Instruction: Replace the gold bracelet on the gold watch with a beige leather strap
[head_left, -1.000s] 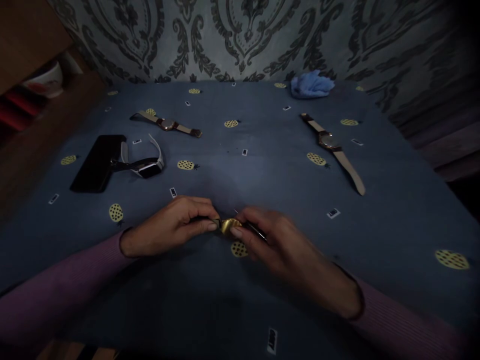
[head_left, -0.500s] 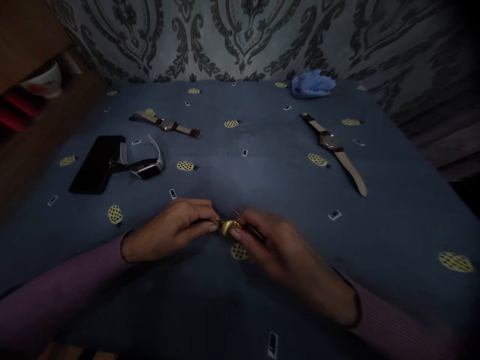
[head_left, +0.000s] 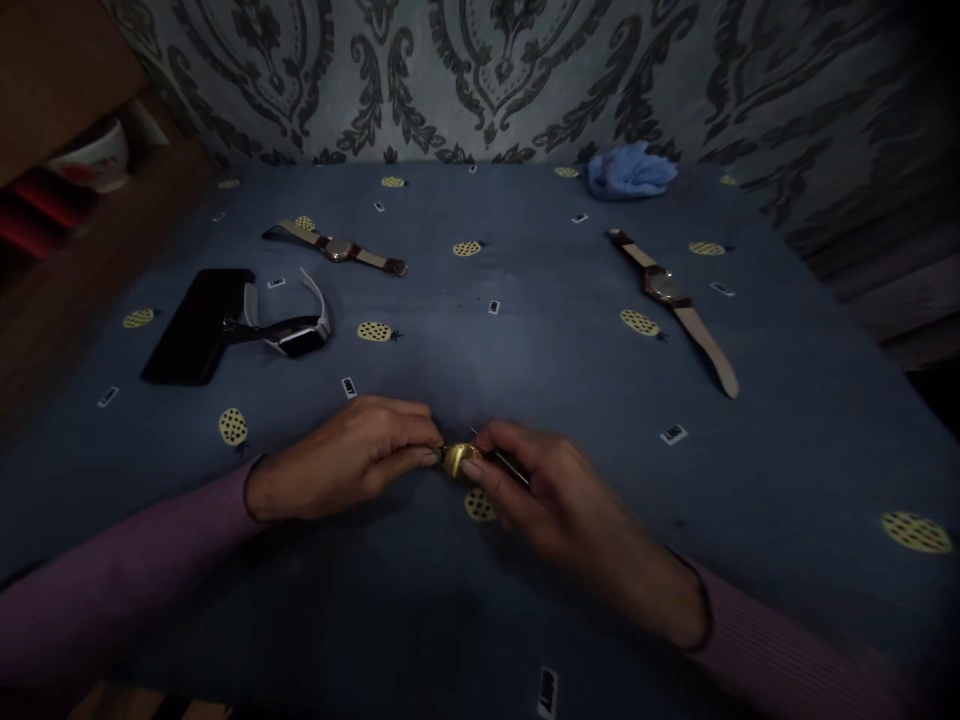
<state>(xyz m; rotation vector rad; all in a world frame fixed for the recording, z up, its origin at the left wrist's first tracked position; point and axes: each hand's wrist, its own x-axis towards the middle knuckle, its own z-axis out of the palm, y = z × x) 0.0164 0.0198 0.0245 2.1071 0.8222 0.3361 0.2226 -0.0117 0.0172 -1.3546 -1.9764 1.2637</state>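
Between my hands is a small gold-coloured watch (head_left: 459, 460), its shiny rounded case catching the light. My left hand (head_left: 356, 458) pinches a small dark piece at the case's left edge, thumb against forefinger; most of that piece is hidden. The thumb of my right hand (head_left: 559, 500) presses on the right side of the case, with the fingers curled behind it. Something thin and dark (head_left: 513, 466) shows between my right thumb and forefinger; I cannot tell whether it is the strap or a tool. Both hands are just above the table.
On the blue patterned tablecloth (head_left: 495, 370), a watch with a brown-and-beige strap (head_left: 339, 249) lies at back left and a similar watch (head_left: 664, 285) at right. Left are a black phone (head_left: 196, 328) and a smartwatch (head_left: 304, 341). A blue cloth (head_left: 631, 171) lies by the wall.
Both hands keep hold of the gold watch in nearly the same place. The case appears slightly tilted, its bright reflection shifted. The whole view has moved a little.
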